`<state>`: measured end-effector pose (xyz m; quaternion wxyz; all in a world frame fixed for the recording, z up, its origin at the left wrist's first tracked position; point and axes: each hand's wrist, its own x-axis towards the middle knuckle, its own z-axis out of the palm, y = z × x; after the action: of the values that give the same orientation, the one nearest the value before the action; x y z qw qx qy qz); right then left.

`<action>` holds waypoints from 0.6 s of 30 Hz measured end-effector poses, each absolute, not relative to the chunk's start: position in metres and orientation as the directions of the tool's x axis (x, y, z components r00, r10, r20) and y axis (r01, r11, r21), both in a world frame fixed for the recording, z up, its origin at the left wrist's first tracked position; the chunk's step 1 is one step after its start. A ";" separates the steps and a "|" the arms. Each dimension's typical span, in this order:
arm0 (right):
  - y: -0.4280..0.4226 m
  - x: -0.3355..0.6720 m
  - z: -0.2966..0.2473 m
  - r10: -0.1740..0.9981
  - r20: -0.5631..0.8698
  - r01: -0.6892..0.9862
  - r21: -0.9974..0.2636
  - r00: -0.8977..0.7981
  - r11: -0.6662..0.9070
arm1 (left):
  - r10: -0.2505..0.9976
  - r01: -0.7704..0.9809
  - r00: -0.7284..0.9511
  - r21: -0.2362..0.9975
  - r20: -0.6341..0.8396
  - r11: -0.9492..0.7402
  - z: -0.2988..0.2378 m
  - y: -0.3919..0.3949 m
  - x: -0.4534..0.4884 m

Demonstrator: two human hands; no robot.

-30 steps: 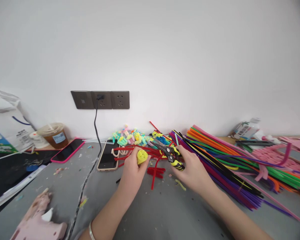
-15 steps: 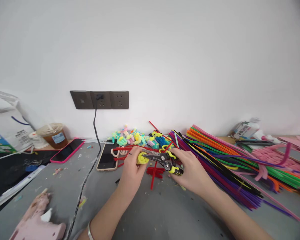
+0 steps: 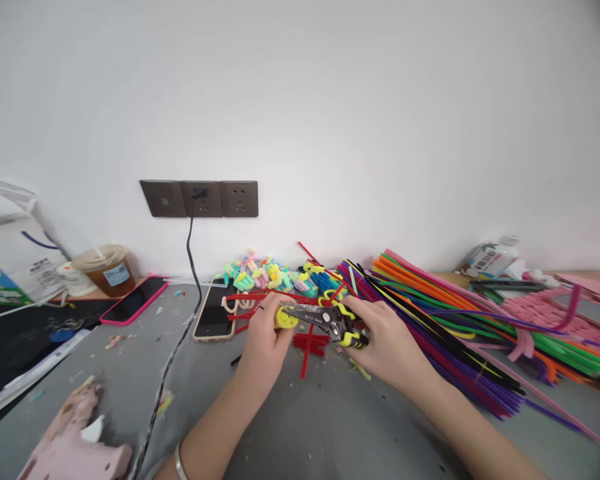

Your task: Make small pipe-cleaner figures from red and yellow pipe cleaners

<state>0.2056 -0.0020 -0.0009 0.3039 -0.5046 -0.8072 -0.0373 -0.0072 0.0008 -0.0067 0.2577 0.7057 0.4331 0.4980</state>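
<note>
Steadily brace the yellow pipe-cleaner coil (image 3: 287,320) in the pinched left hand (image 3: 264,335), guiding the long-nose pliers (image 3: 323,319) gently with the right hand (image 3: 386,335) curled round them.

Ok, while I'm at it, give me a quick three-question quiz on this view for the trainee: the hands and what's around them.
1. Multiple choice: what does the right hand hold?
A) a cup
B) the pliers
C) a phone

2. True or false: the left hand holds the yellow piece.

3. Fill in: the black cord runs up to a ____ on the wall.

Key: 1: B. 2: true. 3: socket.
</note>
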 end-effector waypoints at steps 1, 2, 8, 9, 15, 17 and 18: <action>-0.002 0.206 -0.001 0.791 0.529 0.839 -0.243 -0.306 0.487 | 0.865 0.361 0.129 0.789 0.485 -0.497 -0.007 0.001 -0.007; -0.002 0.206 0.000 0.789 0.532 0.840 -0.238 -0.308 0.488 | 0.862 0.366 0.130 0.784 0.490 -0.501 -0.007 0.001 -0.008; -0.003 0.207 0.003 0.767 0.559 0.855 -0.185 -0.314 0.485 | 0.855 0.371 0.123 0.776 0.504 -0.510 -0.009 0.002 -0.008; -0.003 0.207 0.003 0.764 0.564 0.857 -0.178 -0.314 0.483 | 0.854 0.374 0.122 0.774 0.506 -0.512 -0.010 0.002 -0.008; -0.006 0.207 0.003 0.761 0.574 0.890 -0.117 -0.302 0.442 | 0.849 0.369 0.134 0.769 0.512 -0.522 -0.011 0.003 -0.009; -0.006 0.207 0.002 0.767 0.571 0.899 -0.112 -0.291 0.424 | 0.855 0.364 0.132 0.778 0.502 -0.513 -0.010 0.003 -0.009; -0.005 0.206 0.002 0.770 0.570 0.900 -0.116 -0.287 0.421 | 0.862 0.365 0.127 0.784 0.491 -0.501 -0.010 0.002 -0.008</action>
<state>0.2064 -0.0049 0.0024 0.2833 -0.5257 -0.7939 -0.1144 -0.0084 0.0024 -0.0100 0.2486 0.7082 0.4332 0.4990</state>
